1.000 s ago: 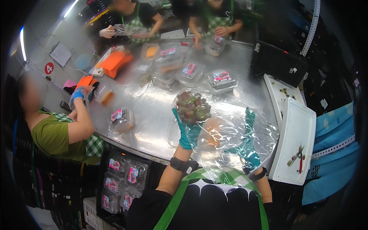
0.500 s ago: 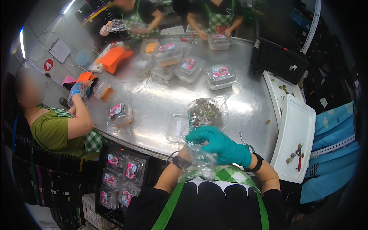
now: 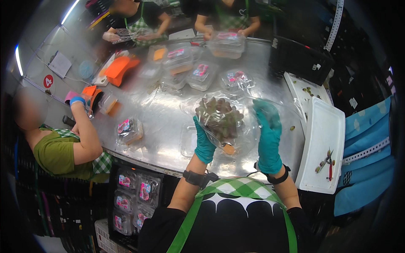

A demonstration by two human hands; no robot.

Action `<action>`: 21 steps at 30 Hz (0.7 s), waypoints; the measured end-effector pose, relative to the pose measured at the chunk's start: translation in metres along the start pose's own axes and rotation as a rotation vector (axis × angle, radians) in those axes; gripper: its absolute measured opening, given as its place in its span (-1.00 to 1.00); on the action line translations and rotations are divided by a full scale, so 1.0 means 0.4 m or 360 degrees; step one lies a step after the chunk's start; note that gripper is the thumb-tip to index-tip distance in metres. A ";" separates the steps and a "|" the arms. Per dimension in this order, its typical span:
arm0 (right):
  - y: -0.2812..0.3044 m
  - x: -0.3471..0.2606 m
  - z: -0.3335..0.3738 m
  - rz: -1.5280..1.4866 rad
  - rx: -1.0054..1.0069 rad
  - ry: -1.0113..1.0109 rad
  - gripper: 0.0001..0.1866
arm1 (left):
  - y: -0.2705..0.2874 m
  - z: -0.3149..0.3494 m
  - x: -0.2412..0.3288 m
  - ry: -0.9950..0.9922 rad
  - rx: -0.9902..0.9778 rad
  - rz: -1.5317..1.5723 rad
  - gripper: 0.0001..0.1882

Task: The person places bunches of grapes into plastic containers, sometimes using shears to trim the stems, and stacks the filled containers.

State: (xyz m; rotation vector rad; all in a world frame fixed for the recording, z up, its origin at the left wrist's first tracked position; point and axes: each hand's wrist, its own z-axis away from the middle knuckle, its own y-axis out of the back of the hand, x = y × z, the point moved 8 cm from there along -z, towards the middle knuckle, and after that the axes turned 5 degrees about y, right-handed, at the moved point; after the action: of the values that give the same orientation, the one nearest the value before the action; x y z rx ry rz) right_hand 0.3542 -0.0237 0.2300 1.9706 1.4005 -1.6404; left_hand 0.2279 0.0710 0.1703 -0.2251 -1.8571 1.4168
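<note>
My left hand (image 3: 204,142), in a teal glove, grips the left side of a succulent (image 3: 220,119) with purplish-green leaves, surrounded by crinkled clear plastic. A small orange-tan patch (image 3: 229,149) shows through at its lower end. My right hand (image 3: 269,137), also gloved in teal, is raised to the right of the plant, its fingers partly blurred. They close on clear plastic film (image 3: 287,106), which spreads out to both sides of them. Left of my left hand, a clear plastic container (image 3: 187,139) lies on the metal table.
Several labelled clear boxes (image 3: 202,76) stand toward the far side. White trays (image 3: 322,143) lie at the right, the nearer one holding a red-handled tool (image 3: 329,170). A black crate (image 3: 137,198) of packed boxes is at lower left. Co-workers stand at the left and far edges.
My hands have moved apart and forward from close to my body. The succulent in its plastic is lifted and turned. Across the table, a co-worker's hands now hold a larger stack of boxes.
</note>
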 end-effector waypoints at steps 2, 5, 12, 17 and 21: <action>-0.020 0.041 -0.011 0.0161 -0.0032 -0.0164 -0.62 | 0.053 0.004 0.008 -0.0044 0.0093 -0.0366 -0.28; -0.058 0.079 -0.020 0.0033 -0.0163 -0.0234 -0.62 | -0.013 -0.012 0.038 -0.0236 0.0066 -0.0930 -0.32; -0.040 0.299 0.045 -0.0556 -0.0367 -0.0940 -0.54 | -0.020 0.033 0.079 -0.0039 0.0221 -0.2013 -0.30; -0.082 0.283 0.139 -0.1137 -0.0584 -0.1397 -0.47 | 0.167 0.097 0.093 0.0226 0.0406 -0.1213 -0.28; -0.069 0.341 0.188 -0.0775 -0.0590 -0.1242 -0.48 | 0.241 0.136 -0.001 0.0313 0.0538 -0.0853 -0.28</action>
State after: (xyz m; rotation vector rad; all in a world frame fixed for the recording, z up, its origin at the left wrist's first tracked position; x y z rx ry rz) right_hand 0.2743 0.0103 0.0977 0.6750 1.7137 -1.8458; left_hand 0.1628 0.0654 0.0808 0.2757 -1.3539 1.2460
